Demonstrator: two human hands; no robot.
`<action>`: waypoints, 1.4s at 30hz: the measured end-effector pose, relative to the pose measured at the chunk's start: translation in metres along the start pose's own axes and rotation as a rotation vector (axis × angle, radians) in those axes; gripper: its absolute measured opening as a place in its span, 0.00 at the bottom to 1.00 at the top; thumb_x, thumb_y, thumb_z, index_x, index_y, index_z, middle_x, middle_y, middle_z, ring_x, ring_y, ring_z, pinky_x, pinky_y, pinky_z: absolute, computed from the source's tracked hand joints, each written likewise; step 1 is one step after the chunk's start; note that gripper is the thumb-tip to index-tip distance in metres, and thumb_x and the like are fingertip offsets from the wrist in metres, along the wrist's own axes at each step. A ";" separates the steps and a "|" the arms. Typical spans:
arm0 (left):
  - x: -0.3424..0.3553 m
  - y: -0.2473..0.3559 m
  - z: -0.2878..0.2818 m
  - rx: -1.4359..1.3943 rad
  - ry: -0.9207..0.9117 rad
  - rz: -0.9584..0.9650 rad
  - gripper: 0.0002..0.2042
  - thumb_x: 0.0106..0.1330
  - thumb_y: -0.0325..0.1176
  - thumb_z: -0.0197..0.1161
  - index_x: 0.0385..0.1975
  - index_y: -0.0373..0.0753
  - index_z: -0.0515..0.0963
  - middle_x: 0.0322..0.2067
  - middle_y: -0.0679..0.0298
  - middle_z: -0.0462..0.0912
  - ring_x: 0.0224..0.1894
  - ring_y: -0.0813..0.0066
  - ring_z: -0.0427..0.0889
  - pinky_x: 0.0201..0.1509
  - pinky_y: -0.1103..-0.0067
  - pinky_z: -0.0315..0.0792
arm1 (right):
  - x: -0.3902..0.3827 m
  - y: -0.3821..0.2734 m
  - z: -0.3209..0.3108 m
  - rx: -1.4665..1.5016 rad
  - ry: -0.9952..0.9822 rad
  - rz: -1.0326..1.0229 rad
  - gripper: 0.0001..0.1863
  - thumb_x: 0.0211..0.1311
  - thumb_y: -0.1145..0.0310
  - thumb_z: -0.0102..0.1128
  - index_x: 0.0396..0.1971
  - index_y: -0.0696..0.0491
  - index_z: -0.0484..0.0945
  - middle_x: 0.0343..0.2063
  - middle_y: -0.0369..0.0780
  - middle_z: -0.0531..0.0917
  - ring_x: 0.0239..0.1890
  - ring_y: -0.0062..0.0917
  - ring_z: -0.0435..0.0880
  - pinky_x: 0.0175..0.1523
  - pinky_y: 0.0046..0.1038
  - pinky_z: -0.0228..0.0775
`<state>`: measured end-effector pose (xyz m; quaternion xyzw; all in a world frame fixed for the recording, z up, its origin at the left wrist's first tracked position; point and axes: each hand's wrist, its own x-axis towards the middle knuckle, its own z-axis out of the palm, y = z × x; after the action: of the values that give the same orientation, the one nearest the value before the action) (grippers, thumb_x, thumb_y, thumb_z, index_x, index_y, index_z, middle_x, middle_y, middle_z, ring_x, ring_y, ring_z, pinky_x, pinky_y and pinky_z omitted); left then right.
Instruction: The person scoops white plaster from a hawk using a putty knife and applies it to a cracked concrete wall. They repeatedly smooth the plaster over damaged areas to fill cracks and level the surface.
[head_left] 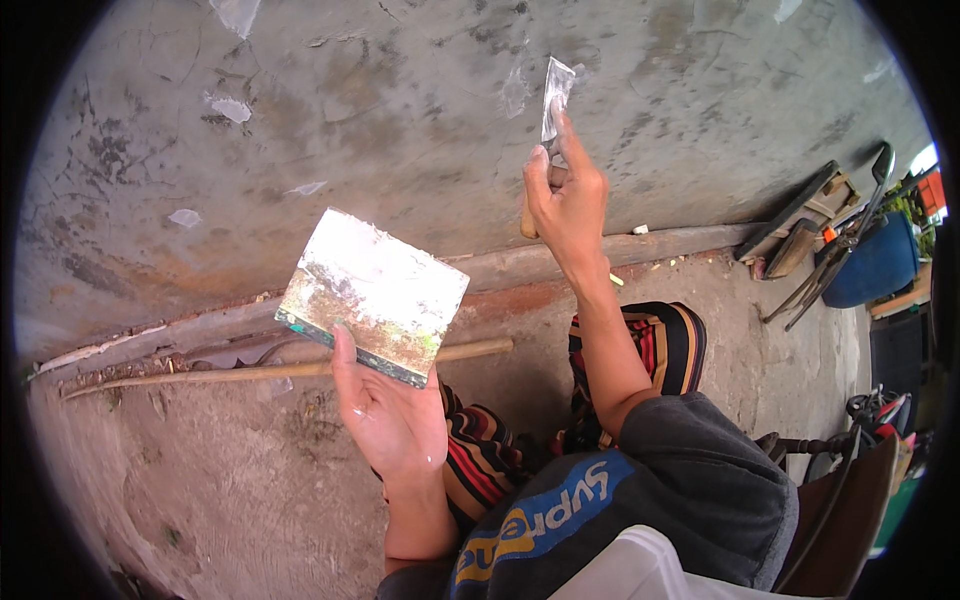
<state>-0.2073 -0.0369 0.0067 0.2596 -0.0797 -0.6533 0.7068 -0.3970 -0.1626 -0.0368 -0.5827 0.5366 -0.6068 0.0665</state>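
Note:
My left hand (390,410) holds up a flat rectangular board (370,290), smeared with white paste and stained brown and green at the near edge, thumb against that edge. Higher and to the right, my right hand (565,195) grips a putty knife (556,90) by its wooden handle, index finger along the white-smeared blade. The blade lies at the grey, mottled wall (400,120), over a pale smudge; whether it touches cannot be made out. Several small white patches (230,108) mark the wall.
A long wooden pole (220,370) lies along the wall's foot on the concrete floor (200,480). At right are wooden pieces (795,215), metal legs, a blue tub (870,265) and other clutter. A brown chair (840,510) is at lower right. My striped-clad knees (660,340) are below my hands.

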 end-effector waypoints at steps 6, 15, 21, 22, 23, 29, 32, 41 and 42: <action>0.002 -0.005 0.000 0.008 0.020 0.015 0.21 0.73 0.41 0.48 0.62 0.39 0.62 0.59 0.64 0.69 0.61 0.72 0.68 0.65 0.70 0.61 | 0.016 0.043 0.020 -0.174 0.045 -0.144 0.27 0.59 0.78 0.55 0.60 0.64 0.66 0.18 0.44 0.74 0.13 0.21 0.65 0.22 0.26 0.61; -0.007 0.003 0.009 -0.044 -0.001 0.007 0.22 0.72 0.40 0.51 0.63 0.39 0.61 0.61 0.63 0.67 0.63 0.70 0.66 0.67 0.67 0.58 | -0.013 0.050 -0.014 -0.243 -0.040 -0.104 0.27 0.58 0.77 0.56 0.60 0.59 0.68 0.11 0.40 0.68 0.12 0.19 0.63 0.21 0.24 0.59; -0.008 -0.002 0.013 -0.021 0.001 0.014 0.21 0.73 0.41 0.48 0.62 0.39 0.62 0.60 0.65 0.69 0.61 0.72 0.68 0.66 0.70 0.60 | 0.017 0.023 -0.033 -0.261 -0.094 -0.116 0.27 0.59 0.76 0.55 0.61 0.58 0.68 0.14 0.41 0.73 0.13 0.19 0.68 0.21 0.23 0.61; -0.008 -0.001 0.013 -0.012 0.011 0.017 0.21 0.73 0.41 0.48 0.62 0.39 0.62 0.60 0.65 0.68 0.61 0.72 0.67 0.66 0.70 0.60 | 0.017 0.023 -0.028 -0.219 -0.109 -0.111 0.26 0.61 0.75 0.53 0.61 0.58 0.67 0.15 0.40 0.74 0.13 0.18 0.69 0.21 0.21 0.62; -0.007 0.000 0.013 -0.004 0.021 0.021 0.21 0.73 0.41 0.48 0.62 0.39 0.62 0.60 0.65 0.68 0.61 0.72 0.67 0.66 0.70 0.60 | 0.018 0.021 -0.024 -0.178 -0.123 -0.107 0.25 0.63 0.74 0.51 0.62 0.58 0.66 0.15 0.38 0.76 0.13 0.17 0.70 0.20 0.20 0.62; 0.004 0.001 0.000 -0.038 0.033 -0.031 0.21 0.74 0.42 0.47 0.62 0.38 0.63 0.59 0.64 0.70 0.61 0.71 0.68 0.66 0.70 0.60 | -0.018 -0.031 -0.055 0.930 -0.703 0.583 0.27 0.65 0.68 0.42 0.63 0.59 0.57 0.23 0.46 0.78 0.12 0.21 0.74 0.17 0.22 0.69; 0.013 0.003 -0.014 -0.025 -0.010 -0.066 0.21 0.73 0.42 0.47 0.60 0.38 0.64 0.56 0.64 0.73 0.60 0.71 0.70 0.65 0.70 0.61 | -0.019 -0.029 -0.059 1.067 -0.762 0.690 0.27 0.63 0.67 0.43 0.61 0.61 0.59 0.22 0.47 0.77 0.10 0.20 0.71 0.15 0.22 0.67; 0.021 -0.001 -0.010 0.154 -0.076 -0.117 0.18 0.65 0.34 0.52 0.52 0.32 0.68 0.46 0.55 0.79 0.46 0.62 0.82 0.42 0.63 0.81 | -0.031 -0.025 -0.063 0.407 -0.717 -0.117 0.18 0.70 0.74 0.45 0.58 0.58 0.71 0.31 0.41 0.79 0.34 0.24 0.74 0.41 0.26 0.68; 0.022 -0.002 -0.013 0.189 -0.095 -0.115 0.18 0.66 0.34 0.50 0.52 0.31 0.68 0.46 0.54 0.79 0.46 0.62 0.82 0.42 0.62 0.81 | -0.029 -0.021 -0.065 0.349 -0.720 -0.202 0.19 0.68 0.75 0.46 0.57 0.58 0.72 0.31 0.41 0.79 0.33 0.26 0.74 0.41 0.27 0.68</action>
<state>-0.2000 -0.0548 -0.0102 0.2979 -0.1594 -0.6939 0.6359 -0.4269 -0.0958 -0.0235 -0.7874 0.3081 -0.4494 0.2882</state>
